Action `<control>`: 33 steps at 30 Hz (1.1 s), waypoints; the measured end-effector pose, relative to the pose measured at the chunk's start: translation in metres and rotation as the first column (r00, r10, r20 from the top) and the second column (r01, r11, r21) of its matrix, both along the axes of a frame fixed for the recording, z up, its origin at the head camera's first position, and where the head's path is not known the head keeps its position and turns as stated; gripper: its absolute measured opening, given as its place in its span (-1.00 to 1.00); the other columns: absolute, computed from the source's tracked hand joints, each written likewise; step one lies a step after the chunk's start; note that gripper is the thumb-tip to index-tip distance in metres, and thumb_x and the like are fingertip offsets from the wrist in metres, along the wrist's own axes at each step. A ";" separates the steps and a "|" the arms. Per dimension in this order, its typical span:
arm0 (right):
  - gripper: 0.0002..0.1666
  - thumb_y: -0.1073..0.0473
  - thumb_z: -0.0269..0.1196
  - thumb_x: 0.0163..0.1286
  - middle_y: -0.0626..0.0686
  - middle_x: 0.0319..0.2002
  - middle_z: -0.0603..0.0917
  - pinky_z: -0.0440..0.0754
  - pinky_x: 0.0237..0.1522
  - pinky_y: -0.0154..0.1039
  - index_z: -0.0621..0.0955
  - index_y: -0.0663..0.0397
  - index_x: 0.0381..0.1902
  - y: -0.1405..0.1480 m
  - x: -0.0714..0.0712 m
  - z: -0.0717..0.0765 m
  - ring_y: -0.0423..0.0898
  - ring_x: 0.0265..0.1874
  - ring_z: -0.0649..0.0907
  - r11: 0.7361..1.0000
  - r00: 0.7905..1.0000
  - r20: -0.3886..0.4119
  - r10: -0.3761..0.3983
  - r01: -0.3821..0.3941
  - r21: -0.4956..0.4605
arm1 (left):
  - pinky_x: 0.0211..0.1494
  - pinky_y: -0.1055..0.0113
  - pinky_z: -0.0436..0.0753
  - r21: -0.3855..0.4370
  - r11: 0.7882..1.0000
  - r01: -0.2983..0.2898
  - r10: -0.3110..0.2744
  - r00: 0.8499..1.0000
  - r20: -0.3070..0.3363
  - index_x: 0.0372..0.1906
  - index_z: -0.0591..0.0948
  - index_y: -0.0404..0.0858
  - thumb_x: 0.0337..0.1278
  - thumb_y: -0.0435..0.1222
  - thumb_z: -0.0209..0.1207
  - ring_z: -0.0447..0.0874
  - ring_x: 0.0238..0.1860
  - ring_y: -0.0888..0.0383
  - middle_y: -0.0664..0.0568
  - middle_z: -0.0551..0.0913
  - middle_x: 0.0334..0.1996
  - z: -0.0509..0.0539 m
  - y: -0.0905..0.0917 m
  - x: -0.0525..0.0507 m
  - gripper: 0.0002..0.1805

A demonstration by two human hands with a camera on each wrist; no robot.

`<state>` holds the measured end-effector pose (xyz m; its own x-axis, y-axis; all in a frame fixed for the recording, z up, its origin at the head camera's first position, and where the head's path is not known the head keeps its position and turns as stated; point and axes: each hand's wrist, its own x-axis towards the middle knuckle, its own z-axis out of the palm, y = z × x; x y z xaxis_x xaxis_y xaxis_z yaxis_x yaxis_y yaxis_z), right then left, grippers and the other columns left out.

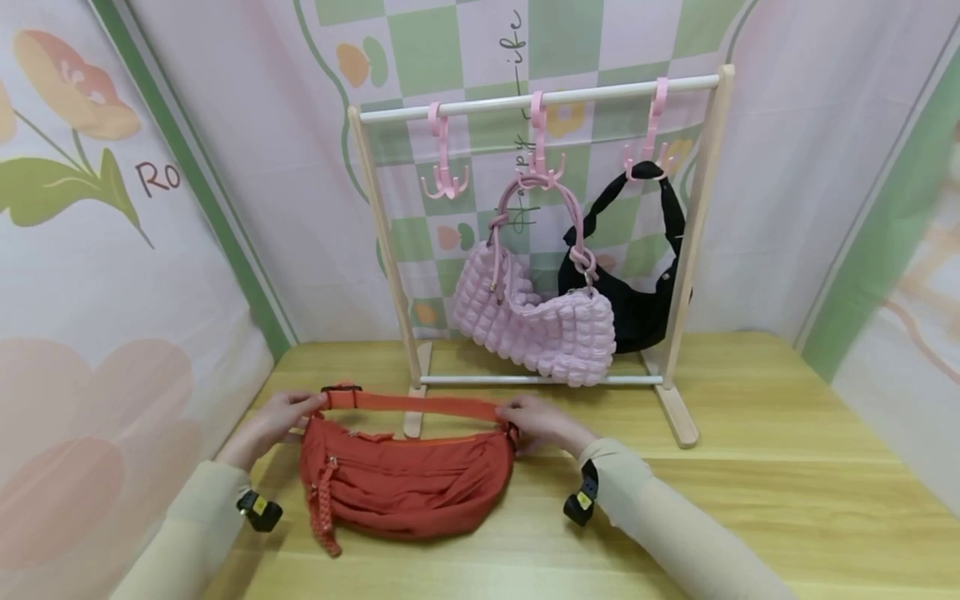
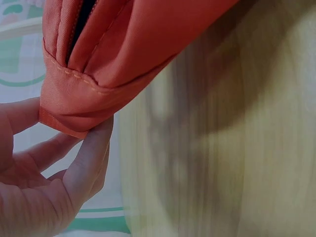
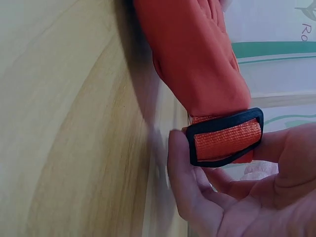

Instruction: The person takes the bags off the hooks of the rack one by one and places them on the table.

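A red fabric crossbody bag (image 1: 420, 487) is held at both ends at the front left of the table, its orange strap (image 1: 420, 405) stretched along the top. My left hand (image 1: 281, 421) pinches the bag's left end; in the left wrist view its fingers (image 2: 94, 153) grip the red corner. At the other end my right hand (image 1: 543, 421) pinches the strap beside a black buckle (image 3: 226, 137), which shows in the right wrist view. A braided red tassel (image 1: 324, 512) hangs from the zipper. The bag's underside is hidden in the head view.
Behind the bag stands a wooden rack (image 1: 701, 225) with a white top bar. A pink puffy handbag (image 1: 540, 329) and a black shoulder bag (image 1: 637, 308) hang from pink hooks. The left pink hook (image 1: 444, 167) carries no bag. Patterned fabric walls (image 1: 210, 50) surround the table (image 1: 787, 467).
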<state>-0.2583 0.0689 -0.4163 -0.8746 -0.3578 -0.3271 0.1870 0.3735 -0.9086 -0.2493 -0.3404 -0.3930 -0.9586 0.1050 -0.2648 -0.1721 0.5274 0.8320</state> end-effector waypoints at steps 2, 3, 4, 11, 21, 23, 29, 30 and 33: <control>-0.69 0.13 -0.02 0.47 -0.04 -0.61 0.42 0.55 -0.53 -0.29 0.49 0.33 -0.21 -0.001 0.000 0.000 -0.22 -0.64 0.42 1.000 1.000 -0.002 0.007 -0.007 0.015 | -0.07 0.11 0.68 0.000 1.000 -0.001 0.001 1.000 0.001 0.32 0.18 -0.61 0.41 -0.03 -0.07 0.63 -0.16 0.18 -0.46 0.42 0.14 -0.001 -0.001 0.000 -0.27; -0.70 0.14 -0.02 0.47 -0.04 -0.61 0.43 0.53 -0.54 -0.30 0.49 0.31 -0.22 -0.001 0.001 0.000 -0.22 -0.64 0.42 1.000 1.000 -0.003 0.011 -0.011 0.017 | -0.08 0.12 0.68 -0.001 1.000 -0.006 0.006 1.000 0.002 0.31 0.20 -0.60 0.40 -0.04 -0.06 0.63 -0.17 0.18 -0.45 0.43 0.14 -0.002 -0.001 0.000 -0.28; -0.70 0.14 -0.02 0.47 -0.05 -0.63 0.43 0.52 -0.55 -0.30 0.49 0.31 -0.23 -0.001 0.001 -0.001 -0.22 -0.66 0.42 1.000 1.000 -0.011 0.017 -0.017 0.024 | -0.08 0.11 0.68 -0.002 1.000 -0.002 0.002 1.000 0.001 0.31 0.20 -0.61 0.40 -0.04 -0.06 0.63 -0.16 0.18 -0.45 0.43 0.13 -0.003 -0.001 0.000 -0.28; -0.72 0.13 0.04 0.43 -0.05 -0.67 0.48 0.55 -0.52 -0.31 0.54 0.29 -0.24 0.000 0.001 -0.003 -0.22 -0.67 0.45 0.996 0.998 -0.058 0.039 -0.035 0.077 | -0.06 0.11 0.67 -0.016 1.000 -0.014 0.015 0.999 0.039 0.32 0.18 -0.60 0.38 -0.02 -0.03 0.63 -0.17 0.17 -0.44 0.42 0.15 -0.011 -0.004 -0.001 -0.25; -0.71 0.10 0.06 0.44 -0.06 -0.69 0.46 0.47 -0.57 -0.34 0.55 0.26 -0.28 -0.001 0.006 0.001 -0.22 -0.69 0.41 0.993 0.996 -0.060 0.071 -0.065 0.100 | -0.27 0.30 0.66 -0.008 1.000 0.022 -0.021 0.998 0.058 0.28 0.31 -0.54 0.39 -0.14 -0.01 0.47 -0.52 0.31 0.15 0.43 -0.63 -0.017 -0.004 0.001 -0.40; -0.71 0.09 0.07 0.44 -0.06 -0.68 0.46 0.48 -0.56 -0.34 0.54 0.25 -0.27 -0.001 0.007 0.001 -0.22 -0.68 0.41 0.993 0.995 -0.066 0.069 -0.061 0.105 | -0.31 0.33 0.63 0.004 0.999 0.046 -0.046 0.997 0.064 0.28 0.30 -0.55 0.40 -0.16 -0.03 0.38 -0.57 0.32 0.20 0.32 -0.69 -0.016 -0.004 0.004 -0.42; -0.74 0.10 0.09 0.43 -0.03 -0.67 0.49 0.55 -0.58 -0.33 0.53 0.22 -0.24 -0.002 0.007 -0.001 -0.22 -0.71 0.44 0.990 0.995 -0.086 0.049 -0.037 0.133 | -0.32 0.35 0.60 0.016 0.999 0.040 -0.041 0.996 0.080 0.27 0.30 -0.53 0.38 -0.17 0.01 0.34 -0.58 0.31 0.20 0.28 -0.70 -0.018 -0.004 0.007 -0.42; -0.74 0.10 0.09 0.42 -0.03 -0.68 0.49 0.56 -0.59 -0.33 0.54 0.22 -0.22 -0.002 0.007 -0.002 -0.22 -0.72 0.44 0.989 0.995 -0.090 0.045 -0.032 0.142 | -0.32 0.35 0.61 0.010 1.000 0.030 -0.031 0.996 0.082 0.28 0.31 -0.52 0.36 -0.17 0.02 0.36 -0.58 0.31 0.20 0.29 -0.70 -0.018 -0.004 0.007 -0.42; -0.72 0.08 0.11 0.41 -0.02 -0.67 0.50 0.56 -0.59 -0.34 0.54 0.22 -0.16 -0.003 0.008 -0.001 -0.21 -0.73 0.45 0.986 0.994 -0.098 0.041 -0.025 0.166 | -0.33 0.34 0.61 -0.020 1.000 0.017 -0.015 0.997 0.076 0.28 0.32 -0.50 0.34 -0.16 0.06 0.38 -0.56 0.29 0.18 0.32 -0.68 -0.018 -0.003 0.008 -0.41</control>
<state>-0.2504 0.0659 -0.4171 -0.8947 -0.3356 -0.2948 0.0827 0.5240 -0.8477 -0.2415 -0.3434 -0.4114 -0.9338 0.1138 -0.3391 -0.2260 0.5472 0.8059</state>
